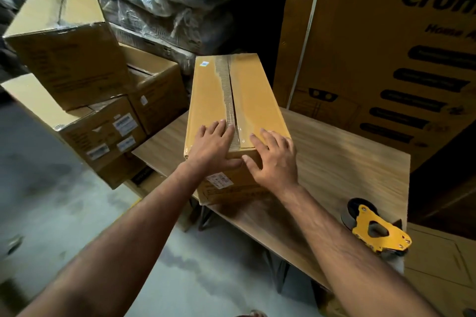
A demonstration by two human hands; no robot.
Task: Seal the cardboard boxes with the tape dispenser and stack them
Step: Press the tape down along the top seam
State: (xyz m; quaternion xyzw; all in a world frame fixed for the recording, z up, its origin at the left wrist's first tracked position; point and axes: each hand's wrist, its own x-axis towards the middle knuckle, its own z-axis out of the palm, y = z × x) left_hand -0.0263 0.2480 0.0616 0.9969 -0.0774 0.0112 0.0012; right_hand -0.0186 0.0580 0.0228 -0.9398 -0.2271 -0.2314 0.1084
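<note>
The cardboard box [238, 121] is lying on the tabletop [334, 157] under both flat hands, left hand [215, 147] and right hand [274, 159] pressing tape; uneven pressing risks wrinkling, and it may slide away.

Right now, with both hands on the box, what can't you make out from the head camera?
- Near end of the tape seam on the box: covered by the left hand and right hand.
- Labels on the box's front: partly behind the left wrist, print too small to read.
- Tape dispenser: its tape roll and blade mostly hidden behind its yellow body.
- Big printed carton: lettering cut off by the right edge.
</note>
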